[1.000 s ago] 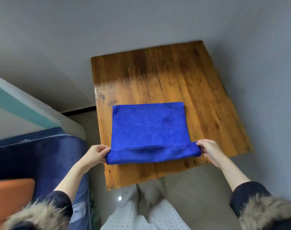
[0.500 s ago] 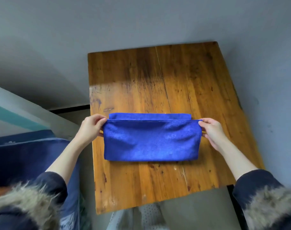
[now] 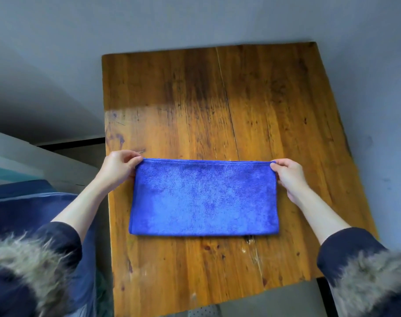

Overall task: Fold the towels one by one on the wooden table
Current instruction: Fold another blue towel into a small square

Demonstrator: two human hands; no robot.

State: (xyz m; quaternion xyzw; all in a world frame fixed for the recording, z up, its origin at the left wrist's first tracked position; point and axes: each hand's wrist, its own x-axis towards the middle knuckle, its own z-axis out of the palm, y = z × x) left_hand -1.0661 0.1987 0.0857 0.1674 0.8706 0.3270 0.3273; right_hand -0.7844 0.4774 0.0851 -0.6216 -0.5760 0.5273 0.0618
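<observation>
One blue towel (image 3: pixel 204 197) lies on the wooden table (image 3: pixel 217 99) in the head view, folded into a wide band with its fold toward the person and its stitched edges along the far side. The left hand (image 3: pixel 119 168) pinches the far left corner between thumb and curled fingers, and the right hand (image 3: pixel 288 177) pinches the far right corner the same way; both corners sit at or just above the tabletop, and I cannot tell whether they touch it. The left side of the towel runs close to the table's left edge. Both forearms reach in from the lower corners, bare up to dark sleeves (image 3: pixel 345 250) trimmed with grey fur cuffs (image 3: pixel 28 261). Left of the table, below the left forearm, sits a dark blue padded seat (image 3: pixel 23 209). Grey floor (image 3: pixel 57 53) surrounds the table on the far and right sides, and a pale ledge with a teal stripe (image 3: pixel 12 161) crosses the left edge.
</observation>
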